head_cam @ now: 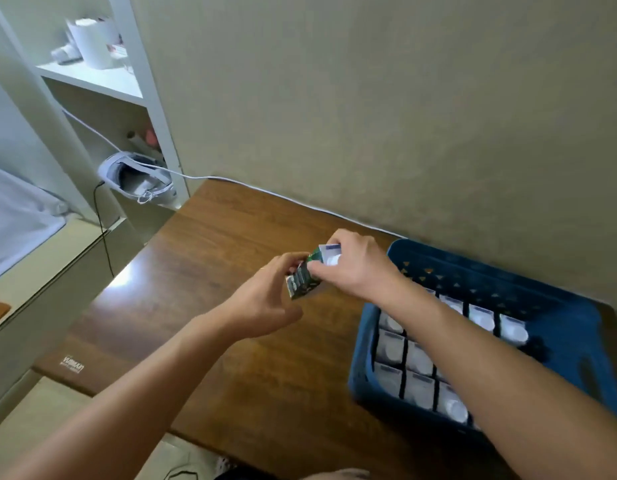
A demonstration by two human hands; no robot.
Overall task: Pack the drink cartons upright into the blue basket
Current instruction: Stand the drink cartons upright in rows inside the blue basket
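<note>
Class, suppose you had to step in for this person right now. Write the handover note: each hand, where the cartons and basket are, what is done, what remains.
Left hand: grips the lower end of a green drink carton, held tilted above the wooden table.
Right hand: grips the top end of the same carton.
Blue basket: on the table at the right, against the wall.
Done: rows of packed cartons stand upright inside the basket, white tops showing; the right forearm hides part of them.
Left: turn the held carton upright and set it into a free spot, seemingly in the far part of the basket. No other loose cartons are visible.
</note>
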